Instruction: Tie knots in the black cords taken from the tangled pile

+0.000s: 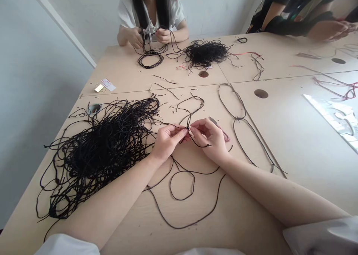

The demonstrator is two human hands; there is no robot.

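both my forearms rest on the pale wooden table [293, 135], angled inward so the hands meet at its middle. my left hand [167, 141] pinches the thin black cord [191, 117] at a knot, fingertips closed on it. my right hand [210, 137] pinches the same cord just beside, also holding a slim tool with a pink handle [220, 130]. the big tangled heap of black cord [103, 146] lies to my left.

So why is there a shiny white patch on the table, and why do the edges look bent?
Head view: daylight glares off the table in a bright patch; the wide lens bows the table's edges; the left hand, right hand and black cord look sharp.
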